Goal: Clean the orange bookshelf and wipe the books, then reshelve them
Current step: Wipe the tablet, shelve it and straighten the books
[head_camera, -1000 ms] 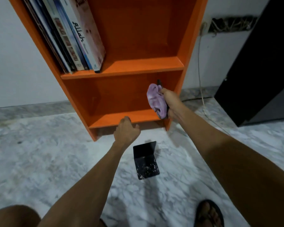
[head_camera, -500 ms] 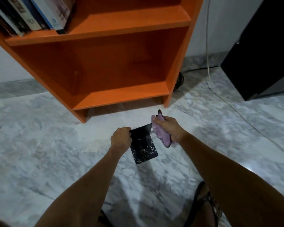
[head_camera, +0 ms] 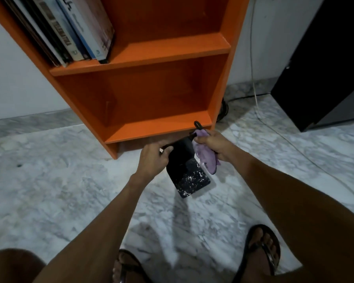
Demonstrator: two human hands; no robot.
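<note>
Orange bookshelf (head_camera: 168, 48) stands just beyond both hands, its lowest shelf (head_camera: 157, 127) bare and level with the knuckles. A row of books (head_camera: 70, 33) leans on the shelf above, up and to the left of the left hand.

Between the hands is a black bookend (head_camera: 186, 172), an L-shaped plate speckled with white on its lower part. The left hand (head_camera: 153, 158) grips its upper left edge, fingers curled over the rim and thumb against the plate. The right hand (head_camera: 213, 144) is closed round a purple cloth (head_camera: 207, 160), which hangs from the fist against the bookend's right side. A thin black object (head_camera: 197, 124) pokes up from the same fist, in front of the edge of the lowest shelf; what it is cannot be told. The bookend's shadow falls on the marble floor (head_camera: 49, 190) below it, nearer the person.

Well to the right of the right hand stands a black cabinet (head_camera: 325, 68), and a pale cable (head_camera: 253, 78) runs down the wall between it and the bookshelf. Two feet in dark sandals (head_camera: 262, 248) rest on the floor under the forearms.
</note>
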